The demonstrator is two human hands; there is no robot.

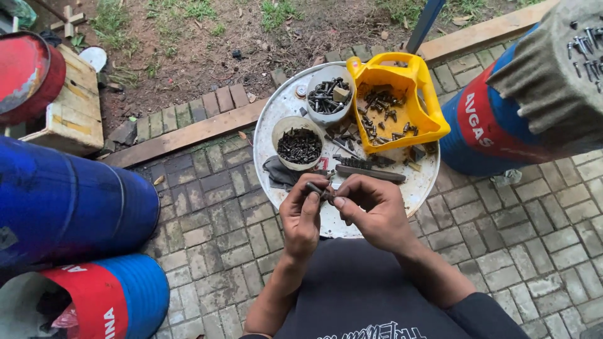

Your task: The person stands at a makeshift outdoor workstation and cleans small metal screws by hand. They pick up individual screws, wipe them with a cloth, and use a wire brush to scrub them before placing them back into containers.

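My left hand [301, 216] and my right hand [370, 210] meet over the near edge of a round white tray [286, 110]. Between their fingertips they pinch a small dark bolt [317, 189]. On the tray stand a cream bowl of dark screws [299, 144], a white bowl of bolts [329, 95] and a yellow cut-open jug [402, 100] with rusty fasteners. A dark flat metal bar [370, 172] lies just beyond my right hand. A grey rag [279, 172] rests by my left hand.
Blue drums lie at the left [69, 201] and lower left [119, 298], and another blue and red drum [490, 125] stands at the right under a grey cloth with screws [553, 75]. Wooden planks [182, 135] edge the brick paving; bare soil lies beyond.
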